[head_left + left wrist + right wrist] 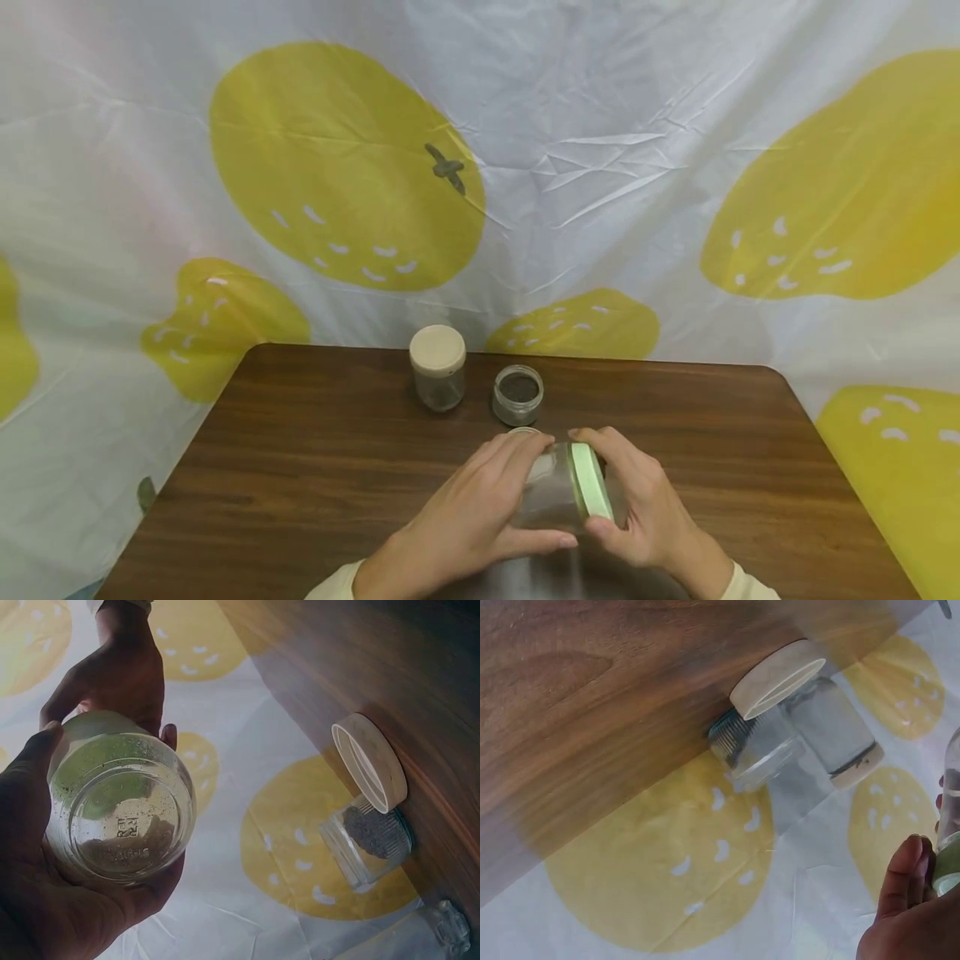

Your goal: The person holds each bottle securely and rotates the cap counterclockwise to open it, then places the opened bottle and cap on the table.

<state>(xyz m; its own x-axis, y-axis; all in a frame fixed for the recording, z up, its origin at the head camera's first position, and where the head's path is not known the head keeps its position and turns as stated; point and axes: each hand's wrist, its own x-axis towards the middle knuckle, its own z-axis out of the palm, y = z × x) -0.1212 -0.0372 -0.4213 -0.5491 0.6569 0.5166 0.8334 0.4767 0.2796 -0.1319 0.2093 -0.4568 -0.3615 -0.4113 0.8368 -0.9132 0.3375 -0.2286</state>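
A clear glass jar [551, 496] lies tipped on its side in the air above the table, its base toward the left. My left hand [480, 512] grips the jar's body, fingers over the top and thumb below. In the left wrist view, dark specks cling inside the glass jar [124, 817]. The pale green lid [592, 483] is at the jar's right end. My right hand [648, 508] holds that lid by its rim, between thumb and fingers. Whether the lid is tight or loose, I cannot tell.
Beyond my hands stands a small lidless jar [517, 396] with dark contents. A cream lid [375, 765] sits in front of it on the brown table [337, 433]. Farther left is a taller jar [438, 367] with its cream lid on. A lemon-print cloth [570, 183] hangs behind.
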